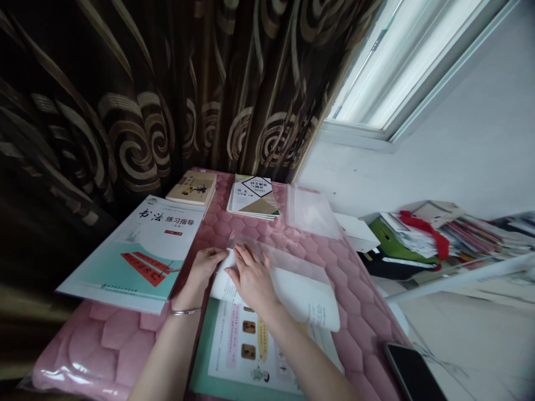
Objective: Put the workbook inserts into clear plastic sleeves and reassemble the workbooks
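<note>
An open book point(234, 348) with a printed, illustrated page lies on the pink padded cover, a green border showing along its left and bottom. Its white upper leaf point(301, 298) is lifted and curves across the top, and a clear plastic book cover point(292, 264) shows beyond it. My left hand point(209, 264), with a silver bracelet at the wrist, pinches the upper left edge there; whether it grips paper, plastic or both cannot be made out. My right hand point(253, 278) lies fairly flat on the white leaf, fingers extended.
A calligraphy workbook point(137, 250) lies at left, with a tan book point(192, 187) behind it. Smaller books point(253, 196) and clear plastic sheets point(311, 211) lie at the back. A phone point(413, 370) rests front right. Papers point(480, 234) fill a shelf beyond; a patterned curtain point(137, 133) hangs behind.
</note>
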Action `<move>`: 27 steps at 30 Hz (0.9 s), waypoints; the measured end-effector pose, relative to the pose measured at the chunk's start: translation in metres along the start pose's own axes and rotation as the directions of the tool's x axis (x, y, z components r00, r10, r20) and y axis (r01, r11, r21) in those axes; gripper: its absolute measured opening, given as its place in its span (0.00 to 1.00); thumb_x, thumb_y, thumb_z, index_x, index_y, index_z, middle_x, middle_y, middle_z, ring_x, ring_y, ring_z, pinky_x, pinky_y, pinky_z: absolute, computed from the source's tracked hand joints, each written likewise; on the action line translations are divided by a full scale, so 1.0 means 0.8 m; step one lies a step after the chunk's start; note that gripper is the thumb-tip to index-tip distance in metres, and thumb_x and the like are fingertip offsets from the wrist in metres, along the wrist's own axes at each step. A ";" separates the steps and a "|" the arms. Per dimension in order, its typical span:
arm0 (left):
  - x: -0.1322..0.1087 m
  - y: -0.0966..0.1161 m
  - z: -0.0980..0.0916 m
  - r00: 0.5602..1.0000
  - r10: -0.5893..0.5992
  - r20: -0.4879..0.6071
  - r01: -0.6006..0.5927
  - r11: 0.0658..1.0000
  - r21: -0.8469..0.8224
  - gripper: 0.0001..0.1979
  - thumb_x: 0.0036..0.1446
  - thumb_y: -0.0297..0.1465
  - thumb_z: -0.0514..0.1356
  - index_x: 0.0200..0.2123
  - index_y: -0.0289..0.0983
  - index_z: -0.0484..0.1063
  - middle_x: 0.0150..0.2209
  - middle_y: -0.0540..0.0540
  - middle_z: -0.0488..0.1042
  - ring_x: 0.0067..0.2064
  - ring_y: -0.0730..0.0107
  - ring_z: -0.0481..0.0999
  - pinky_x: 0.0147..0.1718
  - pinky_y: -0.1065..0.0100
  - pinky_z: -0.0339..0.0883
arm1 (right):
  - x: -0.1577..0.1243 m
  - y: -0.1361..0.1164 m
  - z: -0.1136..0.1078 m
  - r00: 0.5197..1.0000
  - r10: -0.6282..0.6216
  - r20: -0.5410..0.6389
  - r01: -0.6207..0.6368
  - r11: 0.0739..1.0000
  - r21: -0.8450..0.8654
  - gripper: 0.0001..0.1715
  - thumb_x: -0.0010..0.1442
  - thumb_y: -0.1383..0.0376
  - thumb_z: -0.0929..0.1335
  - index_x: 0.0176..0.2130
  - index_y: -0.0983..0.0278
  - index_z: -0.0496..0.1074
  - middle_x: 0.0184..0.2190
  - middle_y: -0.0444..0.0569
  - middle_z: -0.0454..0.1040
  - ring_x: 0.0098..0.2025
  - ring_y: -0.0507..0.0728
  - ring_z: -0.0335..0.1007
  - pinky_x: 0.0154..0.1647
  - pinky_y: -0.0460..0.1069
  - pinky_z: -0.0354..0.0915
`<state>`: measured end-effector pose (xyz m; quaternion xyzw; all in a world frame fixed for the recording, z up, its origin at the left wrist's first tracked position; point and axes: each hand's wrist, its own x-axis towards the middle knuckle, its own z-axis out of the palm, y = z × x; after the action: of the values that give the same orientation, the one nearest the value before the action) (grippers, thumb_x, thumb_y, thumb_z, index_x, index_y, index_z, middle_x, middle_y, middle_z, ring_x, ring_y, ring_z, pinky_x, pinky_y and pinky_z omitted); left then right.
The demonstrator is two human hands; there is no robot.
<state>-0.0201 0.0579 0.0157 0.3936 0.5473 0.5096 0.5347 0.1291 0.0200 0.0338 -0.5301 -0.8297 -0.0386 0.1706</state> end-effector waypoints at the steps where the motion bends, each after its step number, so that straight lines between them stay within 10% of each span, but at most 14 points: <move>1: 0.000 0.000 0.001 1.000 0.003 -0.007 -0.003 1.000 0.005 0.13 0.33 0.40 0.67 0.20 0.36 0.75 0.22 0.48 0.74 0.27 0.69 0.71 0.29 0.69 0.62 | 0.000 0.000 0.000 1.000 -0.002 0.001 0.002 1.000 0.000 0.27 0.69 0.55 0.60 0.62 0.62 0.65 0.62 0.56 0.65 0.65 0.65 0.56 0.65 0.66 0.47; 27: -0.016 0.011 0.011 0.997 0.015 0.077 -0.011 0.998 -0.054 0.17 0.37 0.42 0.68 0.20 0.37 0.68 0.20 0.53 0.68 0.23 0.74 0.64 0.25 0.71 0.57 | -0.024 0.001 -0.002 0.988 -0.102 -0.114 0.100 0.995 -0.025 0.27 0.72 0.57 0.55 0.62 0.66 0.64 0.64 0.56 0.63 0.68 0.62 0.51 0.66 0.64 0.44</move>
<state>-0.0106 0.0478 0.0273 0.4020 0.5097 0.5120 0.5626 0.1376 0.0030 0.0289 -0.4859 -0.8438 -0.0858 0.2109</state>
